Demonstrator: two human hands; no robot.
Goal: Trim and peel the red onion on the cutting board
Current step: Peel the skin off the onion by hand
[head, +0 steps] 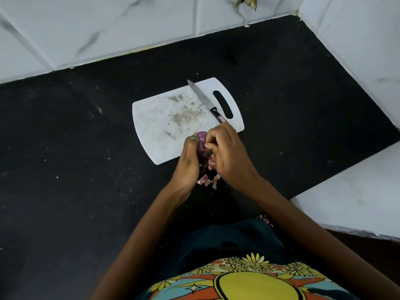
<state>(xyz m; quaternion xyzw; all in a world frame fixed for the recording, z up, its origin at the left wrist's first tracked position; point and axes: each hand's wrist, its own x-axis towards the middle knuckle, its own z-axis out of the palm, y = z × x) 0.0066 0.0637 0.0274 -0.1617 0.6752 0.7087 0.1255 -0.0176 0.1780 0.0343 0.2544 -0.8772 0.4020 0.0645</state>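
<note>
1. The left hand [187, 163] grips the onion [201, 142] from the left, fingers curled round it; a green-painted nail shows at the top.
2. The right hand [229, 152] closes on the onion from the right, its fingertips [208, 146] pinching at the skin on the near side.
3. The onion is held up between both hands, over the near edge of the board [164, 118] rather than resting on it; its purple, partly peeled surface shows between the thumbs.
4. Bits of peel [205, 180] hang or lie just below the hands, pink and white, against the dark counter [75, 148]; I cannot tell whether they touch it.
5. The board is white, stained with brownish marks, its handle slot at the far right.
6. A knife [204, 99] lies on the board beside the slot, black handle towards the hands, tip pointing away past the far edge.
7. White marbled tiles [97, 29] back the counter.
</note>
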